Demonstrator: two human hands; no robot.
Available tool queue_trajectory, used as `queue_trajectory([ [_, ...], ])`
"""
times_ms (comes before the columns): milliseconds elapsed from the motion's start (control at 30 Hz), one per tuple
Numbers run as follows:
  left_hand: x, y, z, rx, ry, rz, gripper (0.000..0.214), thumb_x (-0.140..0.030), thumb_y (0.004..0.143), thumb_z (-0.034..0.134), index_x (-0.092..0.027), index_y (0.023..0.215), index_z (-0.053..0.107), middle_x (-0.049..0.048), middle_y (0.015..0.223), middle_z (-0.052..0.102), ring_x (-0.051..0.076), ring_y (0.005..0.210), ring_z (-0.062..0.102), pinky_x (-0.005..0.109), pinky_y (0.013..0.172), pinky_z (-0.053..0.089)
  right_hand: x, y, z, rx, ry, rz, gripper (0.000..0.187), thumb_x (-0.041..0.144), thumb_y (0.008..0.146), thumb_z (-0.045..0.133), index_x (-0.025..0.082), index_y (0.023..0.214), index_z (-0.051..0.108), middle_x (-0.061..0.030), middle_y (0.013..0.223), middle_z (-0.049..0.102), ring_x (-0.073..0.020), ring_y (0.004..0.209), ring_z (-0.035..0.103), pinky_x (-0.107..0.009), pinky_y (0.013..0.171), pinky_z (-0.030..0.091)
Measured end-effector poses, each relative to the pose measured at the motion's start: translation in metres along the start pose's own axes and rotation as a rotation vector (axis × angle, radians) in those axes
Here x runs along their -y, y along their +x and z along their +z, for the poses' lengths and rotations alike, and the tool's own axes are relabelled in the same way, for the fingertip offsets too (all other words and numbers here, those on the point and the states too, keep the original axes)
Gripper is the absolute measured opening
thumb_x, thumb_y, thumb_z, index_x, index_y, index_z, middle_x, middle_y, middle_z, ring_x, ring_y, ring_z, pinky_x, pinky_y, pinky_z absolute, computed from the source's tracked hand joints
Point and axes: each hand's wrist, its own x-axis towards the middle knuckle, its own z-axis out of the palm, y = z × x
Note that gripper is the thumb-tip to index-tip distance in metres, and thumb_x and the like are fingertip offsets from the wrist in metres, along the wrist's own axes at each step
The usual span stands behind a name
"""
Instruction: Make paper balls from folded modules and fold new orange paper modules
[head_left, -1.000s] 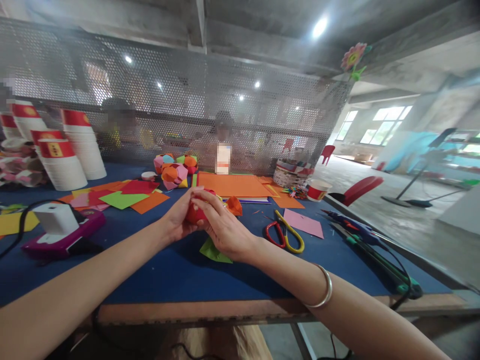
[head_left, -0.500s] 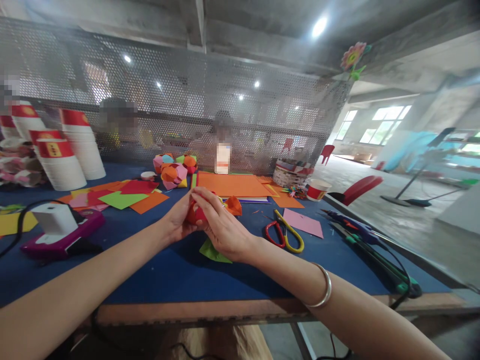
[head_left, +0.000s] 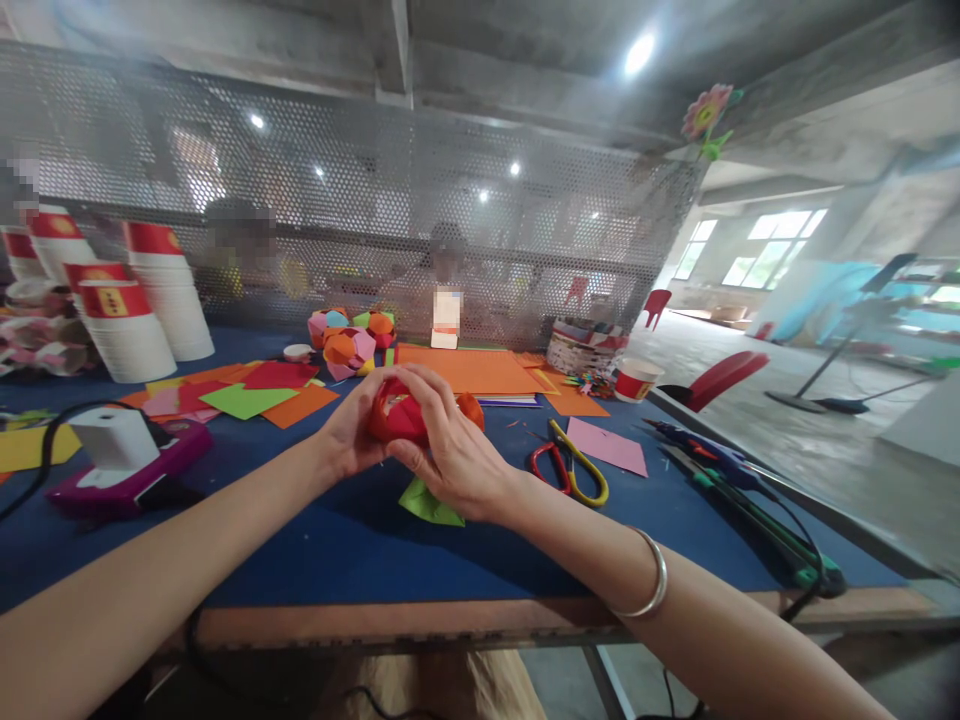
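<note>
At the middle of the frame, the left hand (head_left: 356, 428) and right hand (head_left: 459, 452) curl, partly closed, around a red paper piece (head_left: 401, 420). Right of centre stand a basket (head_left: 583, 346) and paper cup (head_left: 637, 380), contents unclear; at left, white-and-red cups (head_left: 129, 348) nest in stacks.

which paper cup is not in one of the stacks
The red-and-white cup on the right, beside the basket; it stands alone, while the others are in tall stacks on the left.

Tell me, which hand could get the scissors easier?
Probably the right hand: it is nearer the scissors, which lie to its right. The left hand is farther off, beyond the held red paper.
</note>
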Motion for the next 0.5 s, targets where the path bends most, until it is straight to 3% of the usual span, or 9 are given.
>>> queue_trajectory([
  [133,-0.007,0.001,-0.003,0.009,0.004,-0.010,0.031,-0.029,0.101,0.046,-0.015,0.083,0.067,0.0038,0.069,0.071,0.016,0.052,0.067,0.027,0.049,0.057,0.001,-0.001,-0.009,-0.194,-0.074,0.062,0.045,0.034,0.107,0.046,0.019,0.147,0.034,-0.0213,0.146,0.046,-0.0301,0.142,0.045,-0.054,0.113,0.046],
  [233,-0.016,0.003,-0.009,0.026,-0.009,0.020,0.033,-0.032,0.100,0.044,-0.014,0.090,0.069,0.0074,0.075,0.075,0.021,0.058,0.071,0.036,0.056,0.063,0.003,-0.002,-0.019,-0.272,-0.114,0.142,0.021,0.030,0.105,0.047,0.018,0.121,0.052,-0.0148,0.116,0.063,-0.0248,0.108,0.062,-0.042,0.091,0.052],
  [300,-0.023,0.006,-0.015,0.056,-0.021,0.065,0.030,-0.033,0.098,0.046,-0.014,0.095,0.069,0.0086,0.077,0.076,0.023,0.062,0.073,0.039,0.059,0.064,0.005,-0.001,-0.026,-0.130,-0.123,0.185,0.014,0.030,0.103,0.051,0.019,0.098,0.058,-0.0071,0.092,0.067,-0.0191,0.083,0.062,-0.035,0.077,0.048],
  [367,-0.029,0.009,-0.021,0.079,-0.018,0.101,0.030,-0.034,0.097,0.047,-0.014,0.102,0.069,0.0107,0.082,0.077,0.027,0.067,0.075,0.044,0.060,0.065,0.008,0.000,-0.029,0.112,-0.124,0.216,0.026,0.036,0.101,0.059,0.020,0.080,0.058,-0.0007,0.074,0.063,-0.0146,0.068,0.055,-0.031,0.068,0.041],
  [433,-0.033,0.012,-0.026,0.074,-0.008,0.125,0.031,-0.035,0.097,0.047,-0.015,0.107,0.068,0.0113,0.088,0.078,0.029,0.071,0.076,0.049,0.062,0.066,0.012,0.001,-0.031,0.295,-0.139,0.218,0.039,0.048,0.094,0.070,0.020,0.070,0.057,0.0013,0.068,0.061,-0.0134,0.065,0.052,-0.030,0.067,0.037],
  [500,-0.035,0.014,-0.030,0.058,-0.005,0.141,0.030,-0.036,0.097,0.048,-0.017,0.106,0.068,0.0102,0.089,0.079,0.027,0.071,0.076,0.048,0.064,0.066,0.013,0.001,-0.031,0.369,-0.181,0.186,0.048,0.062,0.082,0.078,0.019,0.070,0.060,-0.0001,0.073,0.063,-0.0157,0.072,0.054,-0.031,0.072,0.038],
])
